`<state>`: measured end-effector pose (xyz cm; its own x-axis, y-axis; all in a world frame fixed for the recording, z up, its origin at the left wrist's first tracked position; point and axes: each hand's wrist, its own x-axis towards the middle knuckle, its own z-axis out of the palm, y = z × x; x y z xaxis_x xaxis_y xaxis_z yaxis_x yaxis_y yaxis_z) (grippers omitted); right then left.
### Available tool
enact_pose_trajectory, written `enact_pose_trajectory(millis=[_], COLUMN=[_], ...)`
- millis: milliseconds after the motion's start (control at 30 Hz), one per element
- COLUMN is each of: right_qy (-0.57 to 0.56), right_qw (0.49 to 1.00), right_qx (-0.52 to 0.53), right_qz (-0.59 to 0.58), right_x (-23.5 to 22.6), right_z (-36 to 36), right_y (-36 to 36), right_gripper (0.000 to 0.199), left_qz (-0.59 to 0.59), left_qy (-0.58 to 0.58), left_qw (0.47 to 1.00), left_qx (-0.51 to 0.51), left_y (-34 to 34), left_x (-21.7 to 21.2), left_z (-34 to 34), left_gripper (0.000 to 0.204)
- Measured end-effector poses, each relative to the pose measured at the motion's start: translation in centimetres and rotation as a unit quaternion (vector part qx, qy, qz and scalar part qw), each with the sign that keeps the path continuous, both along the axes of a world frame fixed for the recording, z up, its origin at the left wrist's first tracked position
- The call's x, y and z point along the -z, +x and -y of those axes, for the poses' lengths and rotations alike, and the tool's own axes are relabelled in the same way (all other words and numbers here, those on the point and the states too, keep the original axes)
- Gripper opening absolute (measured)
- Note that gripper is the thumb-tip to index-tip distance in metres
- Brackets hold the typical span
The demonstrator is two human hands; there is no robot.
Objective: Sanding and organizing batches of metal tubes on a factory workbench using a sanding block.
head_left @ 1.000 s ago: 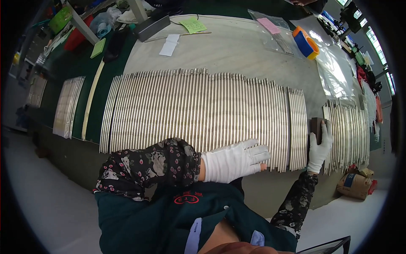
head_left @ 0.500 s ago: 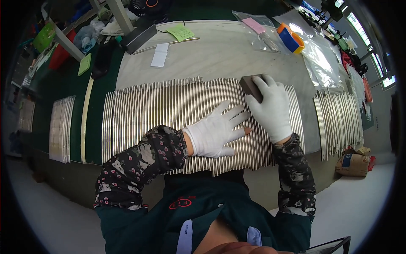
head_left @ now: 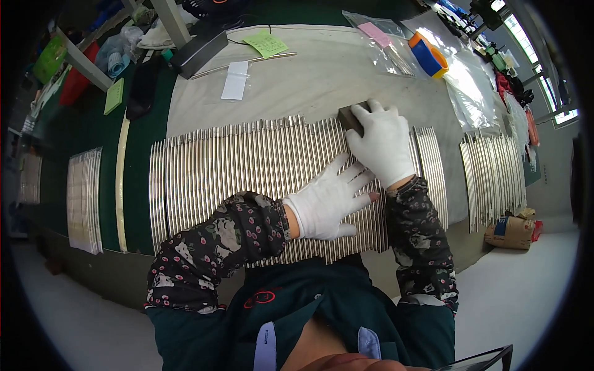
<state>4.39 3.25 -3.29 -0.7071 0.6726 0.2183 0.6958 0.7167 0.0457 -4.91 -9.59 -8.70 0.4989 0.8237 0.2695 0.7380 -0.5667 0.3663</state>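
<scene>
A wide row of slim silvery metal rods (head_left: 232, 161) lies side by side on the table, running from near to far. Flat across the rods, right of the row's middle, rests my left hand (head_left: 325, 204) in a white glove, its fingers spread and one fingertip bare. Beyond it, my white-gloved right hand (head_left: 382, 145) grips a dark brown rectangular block (head_left: 350, 119) at the far ends of the rods. The fingers lie over the block's right side and cover part of it. Both forearms wear dark flowered sleeves.
Another group of rods (head_left: 493, 179) lies at the right edge, and a clear-wrapped bundle (head_left: 85, 201) at the left. Toward the back are a long black box (head_left: 199, 54), a green note (head_left: 266, 44), a white slip (head_left: 235, 80), a blue-and-orange tape roll (head_left: 428, 55) and clear plastic bags (head_left: 467, 93).
My right hand has shifted left with the block along the rods' far ends. My left hand has slid a little to the right, still spread on the rods.
</scene>
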Motion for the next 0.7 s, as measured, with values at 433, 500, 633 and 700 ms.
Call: enact_pose_trajectory(millis=[433,500,633,700], right_qy=[-0.003,-0.053,0.011,0.022], right_qw=[0.998,0.984,0.992,0.998], right_qx=[0.023,-0.15,0.116,0.01], right_qz=[-0.054,-0.081,0.053,-0.066], right_x=[0.1,1.0,0.8,1.7], right_z=[-1.7,-0.8,-3.4,-3.1], right_y=[1.1,0.7,2.9,3.3], right_gripper=[0.039,0.044,0.037,0.034], left_qz=[-0.006,-0.011,-0.013,-0.021], left_qy=[-0.027,-0.081,-0.014,-0.025], left_qw=[1.0,0.997,1.0,0.999], left_qx=[0.005,0.007,0.013,0.011], left_y=[0.1,0.0,0.1,0.1], left_x=[-0.1,-0.2,-0.4,-0.5], left_z=[-0.3,-0.3,-0.4,-0.5], left_gripper=[0.07,0.07,0.071,0.073])
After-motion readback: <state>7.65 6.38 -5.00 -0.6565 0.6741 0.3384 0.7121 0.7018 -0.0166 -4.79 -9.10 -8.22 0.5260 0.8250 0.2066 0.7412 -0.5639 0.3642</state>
